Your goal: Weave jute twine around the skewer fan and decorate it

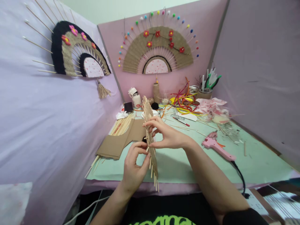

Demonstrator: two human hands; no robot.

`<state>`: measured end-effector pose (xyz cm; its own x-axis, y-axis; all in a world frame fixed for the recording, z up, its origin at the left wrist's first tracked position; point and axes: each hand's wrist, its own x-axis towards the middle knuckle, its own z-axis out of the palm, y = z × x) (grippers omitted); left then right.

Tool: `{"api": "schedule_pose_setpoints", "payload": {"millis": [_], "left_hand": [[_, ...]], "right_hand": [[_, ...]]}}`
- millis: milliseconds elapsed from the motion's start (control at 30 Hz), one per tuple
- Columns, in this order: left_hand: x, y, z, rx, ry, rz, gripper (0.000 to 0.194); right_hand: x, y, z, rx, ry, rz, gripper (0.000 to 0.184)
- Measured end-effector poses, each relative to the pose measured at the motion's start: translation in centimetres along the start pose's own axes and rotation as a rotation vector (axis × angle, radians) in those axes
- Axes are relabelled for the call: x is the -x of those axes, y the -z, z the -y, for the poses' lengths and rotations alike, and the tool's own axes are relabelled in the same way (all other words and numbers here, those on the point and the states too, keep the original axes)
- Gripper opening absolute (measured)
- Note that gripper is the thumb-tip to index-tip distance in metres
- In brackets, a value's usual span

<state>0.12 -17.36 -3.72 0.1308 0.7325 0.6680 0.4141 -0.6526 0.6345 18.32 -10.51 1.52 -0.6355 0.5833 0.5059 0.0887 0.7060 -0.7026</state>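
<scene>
A woven fan of tan twine on thin wooden sticks [153, 165] is held up over the table, turned nearly edge-on to me. Its stick ends poke out at the top and bottom. My left hand [133, 165] pinches the left face of the fan, thumb and fingers closed near its middle. From the other side, my right hand [166, 134] grips the fan a little higher, its fingers over the edge. Something small and black [144, 139] shows beside the left fingertips; its kind is partly hidden.
Cut cardboard [114, 144] lies over a bundle of sticks [122, 123] at left. A pink glue gun [217, 148] with a black cord rests at right. Behind are coloured pipe cleaners [185, 100], a white bottle [135, 98] and a red pen [181, 121]. A finished fan [161, 37] hangs on the back wall.
</scene>
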Motion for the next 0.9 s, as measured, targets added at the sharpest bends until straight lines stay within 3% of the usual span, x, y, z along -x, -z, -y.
{"api": "schedule_pose_setpoints", "payload": {"millis": [333, 900], "left_hand": [[0.29, -1.02, 0.25, 0.197, 0.100, -0.085, 0.027], [0.12, -1.08, 0.02, 0.167, 0.090, -0.089, 0.025]], "right_hand": [[0.31, -0.09, -0.20, 0.009, -0.011, -0.050, 0.057], [0.76, -0.04, 0.01, 0.036, -0.001, -0.031, 0.066]]}}
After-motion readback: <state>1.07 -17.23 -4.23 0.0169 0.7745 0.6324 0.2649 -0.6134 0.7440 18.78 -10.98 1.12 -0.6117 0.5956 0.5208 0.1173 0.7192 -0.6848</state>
